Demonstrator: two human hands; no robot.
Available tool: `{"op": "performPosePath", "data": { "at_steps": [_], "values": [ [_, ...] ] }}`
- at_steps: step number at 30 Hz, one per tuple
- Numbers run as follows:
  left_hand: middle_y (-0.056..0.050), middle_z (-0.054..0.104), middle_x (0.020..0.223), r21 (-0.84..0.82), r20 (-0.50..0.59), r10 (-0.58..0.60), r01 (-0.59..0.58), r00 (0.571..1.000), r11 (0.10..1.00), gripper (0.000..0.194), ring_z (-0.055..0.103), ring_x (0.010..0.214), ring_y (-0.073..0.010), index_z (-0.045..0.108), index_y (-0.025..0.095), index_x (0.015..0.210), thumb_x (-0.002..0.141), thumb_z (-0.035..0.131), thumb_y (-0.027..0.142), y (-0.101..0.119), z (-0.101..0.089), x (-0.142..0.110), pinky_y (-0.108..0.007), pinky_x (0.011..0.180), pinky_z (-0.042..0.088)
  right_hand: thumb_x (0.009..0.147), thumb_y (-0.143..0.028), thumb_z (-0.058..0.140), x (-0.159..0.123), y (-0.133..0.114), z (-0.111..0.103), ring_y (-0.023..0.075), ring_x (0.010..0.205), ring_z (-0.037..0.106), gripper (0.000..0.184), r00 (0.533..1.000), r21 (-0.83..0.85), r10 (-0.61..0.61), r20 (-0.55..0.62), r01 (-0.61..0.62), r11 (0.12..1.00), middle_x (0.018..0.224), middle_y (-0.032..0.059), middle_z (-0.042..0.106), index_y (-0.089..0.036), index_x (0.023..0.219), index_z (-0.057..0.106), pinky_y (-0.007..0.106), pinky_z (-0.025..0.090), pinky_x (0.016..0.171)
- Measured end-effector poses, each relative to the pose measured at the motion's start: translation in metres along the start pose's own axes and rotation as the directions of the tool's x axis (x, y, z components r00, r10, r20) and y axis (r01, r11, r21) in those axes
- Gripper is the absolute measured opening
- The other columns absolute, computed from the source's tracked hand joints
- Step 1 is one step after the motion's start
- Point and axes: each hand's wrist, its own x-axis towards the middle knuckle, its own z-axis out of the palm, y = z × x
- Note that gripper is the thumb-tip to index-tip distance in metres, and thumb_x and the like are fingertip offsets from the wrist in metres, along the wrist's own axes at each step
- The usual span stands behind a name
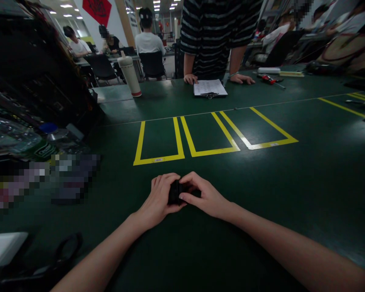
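Observation:
A small black block-like object (174, 193) is between my two hands, low over the green table (219, 243). My left hand (159, 198) wraps round its left side, with the thumb along the near edge. From the right, my right hand (202, 194) pinches its right edge between thumb and fingers. Much of the object is hidden by my fingers, so its exact kind does not show. Beyond my hands, three outlines of yellow tape (214, 153) are stuck on the tabletop.
Across the table a person in a striped shirt (219, 36) leans on it beside a clipboard (210, 88). A tumbler (130, 77) stands far left, a red screwdriver (270, 80) lies far right. Plastic bottles (61, 138) lie left; a white box (6, 248) is near left.

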Motion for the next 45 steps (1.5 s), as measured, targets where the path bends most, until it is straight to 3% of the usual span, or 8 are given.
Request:
{"op": "performPosePath", "data": {
  "at_steps": [3,11,19,27,31,36,45],
  "values": [
    [-0.007,0.042,0.119,-0.013,0.003,0.005,-0.005,1.0,1.0,0.06,0.043,0.106,-0.0263,0.028,0.026,0.121,0.073,0.065,0.022,-0.001,0.001,0.0,-0.04,0.088,0.034,0.081,-0.021,0.056,-0.001,-0.001,0.0,0.0163,0.091,0.055,0.031,1.0,-0.003,0.017,0.008,-0.017,1.0,0.102,0.0031,0.052,-0.023,0.11,0.045,0.033,0.05,0.078],
    [-0.008,0.042,0.119,-0.011,0.011,0.005,-0.005,1.0,1.0,0.062,0.042,0.106,-0.0262,0.029,0.024,0.121,0.072,0.065,0.016,0.003,-0.003,0.0,-0.041,0.087,0.034,0.078,-0.021,0.06,-0.004,-0.001,-0.002,0.0166,0.091,0.052,0.026,0.996,-0.118,-0.086,0.018,0.088,0.989,0.104,0.0039,0.049,-0.021,0.102,0.05,0.033,0.049,0.077],
    [-0.007,0.043,0.118,-0.019,-0.007,0.009,-0.009,1.0,1.0,0.059,0.044,0.105,-0.0263,0.029,0.025,0.121,0.074,0.064,0.02,-0.001,0.001,0.0,-0.042,0.087,0.035,0.08,-0.021,0.058,-0.002,-0.003,0.0,0.0159,0.09,0.055,0.033,1.0,-0.024,0.019,0.002,-0.019,1.0,0.102,0.0035,0.052,-0.022,0.11,0.044,0.034,0.05,0.079],
    [-0.008,0.041,0.12,-0.011,0.032,-0.009,0.009,0.999,1.0,0.06,0.041,0.108,-0.0265,0.027,0.024,0.121,0.074,0.064,0.019,0.005,-0.006,0.0,-0.042,0.089,0.034,0.078,-0.019,0.06,-0.003,-0.001,-0.003,0.0162,0.092,0.052,0.027,0.995,-0.054,-0.089,0.033,0.091,0.994,0.103,0.0031,0.049,-0.022,0.103,0.05,0.034,0.049,0.079],
    [-0.008,0.041,0.121,-0.007,0.021,0.0,0.001,1.0,1.0,0.059,0.042,0.105,-0.0255,0.027,0.024,0.121,0.075,0.064,0.021,0.007,-0.007,0.001,-0.041,0.088,0.034,0.081,-0.021,0.057,-0.001,0.002,-0.001,0.0151,0.089,0.054,0.019,0.998,-0.025,-0.058,-0.001,0.058,0.998,0.1,0.0023,0.05,-0.021,0.099,0.051,0.033,0.05,0.077],
    [-0.007,0.044,0.117,-0.005,0.047,-0.035,0.035,0.998,0.999,0.058,0.043,0.102,-0.0246,0.028,0.024,0.12,0.074,0.064,0.02,0.008,-0.006,0.002,-0.04,0.086,0.035,0.081,-0.02,0.057,-0.001,0.001,0.001,0.0158,0.092,0.055,0.031,1.0,0.013,0.002,-0.005,-0.002,1.0,0.102,0.0033,0.052,-0.022,0.109,0.045,0.035,0.049,0.08],
    [-0.007,0.041,0.12,0.007,0.045,-0.013,0.012,0.999,1.0,0.058,0.041,0.108,-0.0254,0.027,0.025,0.12,0.074,0.062,0.015,0.011,-0.01,0.001,-0.042,0.09,0.034,0.078,-0.02,0.06,-0.004,-0.004,0.0,0.0171,0.095,0.05,0.025,0.993,-0.141,-0.119,-0.016,0.116,0.983,0.106,0.0042,0.047,-0.02,0.101,0.052,0.033,0.047,0.081]
  ]
}}
